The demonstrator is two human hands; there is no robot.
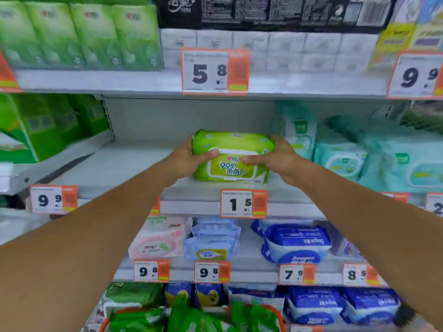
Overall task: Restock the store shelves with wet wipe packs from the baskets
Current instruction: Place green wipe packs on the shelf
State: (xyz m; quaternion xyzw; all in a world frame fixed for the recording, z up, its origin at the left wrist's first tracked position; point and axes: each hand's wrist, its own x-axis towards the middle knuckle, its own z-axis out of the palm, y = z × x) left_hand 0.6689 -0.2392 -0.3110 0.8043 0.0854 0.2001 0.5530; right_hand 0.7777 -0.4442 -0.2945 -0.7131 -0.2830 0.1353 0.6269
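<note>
I held a lime-green wet wipe pack (231, 155) between both hands, at the front of a grey middle shelf (134, 164). My left hand (185, 159) gripped its left end and my right hand (278, 158) its right end, each with the thumb curled over the front and the other fingers wrapped behind. The pack's white label read "99.9" above Chinese characters.

A price tag (243, 203) below the pack, on the shelf edge, read "1.5". A larger tag (215, 71) on the shelf above read "5.8", and one at the far left (53, 199) read "9.9". Pale teal wipe packs (340, 159) sat just to the right on the same shelf. On the shelf below lay blue packs marked "Reeyee" (297, 244) and a pink pack (159, 239), with tags reading "9.8", "9.8", "7.9" and "8.5".

At the bottom, an orange-rimmed basket (275, 313) held more green packs (191, 319).
</note>
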